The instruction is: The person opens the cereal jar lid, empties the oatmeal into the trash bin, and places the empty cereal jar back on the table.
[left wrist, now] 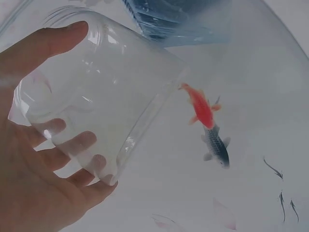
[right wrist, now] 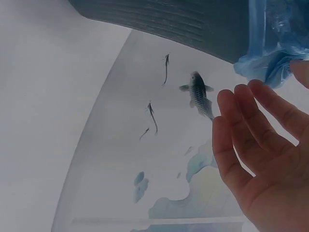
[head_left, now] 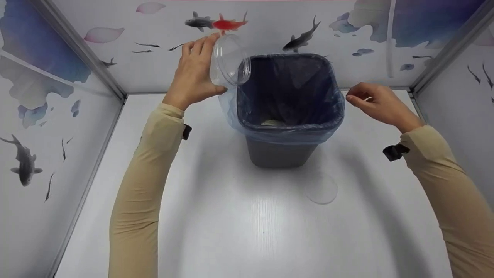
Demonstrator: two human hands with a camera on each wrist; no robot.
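My left hand [head_left: 195,69] grips a clear, empty-looking jar [head_left: 231,60] at the upper left of the bin, its mouth tipped toward the opening. In the left wrist view the thumb and curled fingers wrap round the transparent jar [left wrist: 116,82]. A grey bin [head_left: 281,152] stands on the table, lined with a blue plastic bag [head_left: 285,136] folded over its rim. Something pale [head_left: 272,122] lies inside, too little shown to name. Beside the bin's right rim, my right hand [head_left: 376,102] has loosely bent fingers and holds nothing; contact with the bag is unclear.
A clear round lid [head_left: 322,191] lies flat on the white table [head_left: 239,227], in front of the bin and to its right. Panels printed with fish surround the table, with the back panel [head_left: 266,36] close behind the bin.
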